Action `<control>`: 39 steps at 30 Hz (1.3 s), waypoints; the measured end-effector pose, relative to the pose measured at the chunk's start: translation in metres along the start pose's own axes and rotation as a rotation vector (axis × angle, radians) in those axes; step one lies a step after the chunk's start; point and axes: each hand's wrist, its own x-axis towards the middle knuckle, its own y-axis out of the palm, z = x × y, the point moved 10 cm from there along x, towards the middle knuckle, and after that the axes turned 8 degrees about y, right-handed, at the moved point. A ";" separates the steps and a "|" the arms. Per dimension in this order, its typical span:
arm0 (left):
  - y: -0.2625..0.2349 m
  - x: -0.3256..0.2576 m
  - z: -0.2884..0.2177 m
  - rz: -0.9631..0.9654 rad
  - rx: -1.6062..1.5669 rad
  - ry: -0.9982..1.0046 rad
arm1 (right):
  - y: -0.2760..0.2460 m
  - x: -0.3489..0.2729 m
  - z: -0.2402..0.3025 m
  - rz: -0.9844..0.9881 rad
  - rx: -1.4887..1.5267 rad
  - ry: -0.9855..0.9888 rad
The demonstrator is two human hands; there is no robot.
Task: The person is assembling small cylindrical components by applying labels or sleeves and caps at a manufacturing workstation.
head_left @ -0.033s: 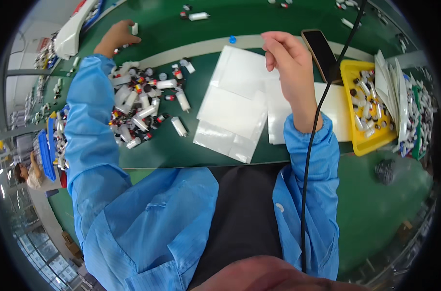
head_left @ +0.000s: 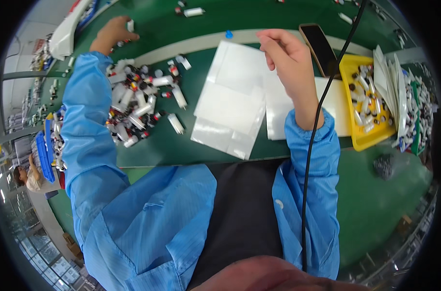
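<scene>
Left hand (head_left: 112, 34): upper left of the frame; thumb and fingers bent around a small white cylinder (head_left: 130, 25), which appears pinched between their tips.
Right hand (head_left: 293, 65): upper right of centre, above white plastic bags (head_left: 227, 102); fingers loosely curled, thumb near the index finger. Whether the tips touch cannot be told; no held object is visible.
Pile of cylinders (head_left: 144, 110): left of centre, below the left hand; white bodies mixed with red and black parts.
Yellow tray (head_left: 346, 92): right of the frame, holding similar pieces; a phone (head_left: 318, 43) lies just beside its upper left corner.
Step in hand: judged to be the picking of a single piece by the left hand.
Next move: seems to call for a secure fingertip grip and a lift clear of neighbouring pieces.
Compared with the earlier frame: the whole view sits slightly higher; both hands keep nearly the same pose, and the pile looks unchanged.
</scene>
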 end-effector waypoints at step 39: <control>-0.053 -0.101 -0.292 0.149 -2.725 0.539 | 0.047 -0.029 0.049 -0.232 -0.360 -0.614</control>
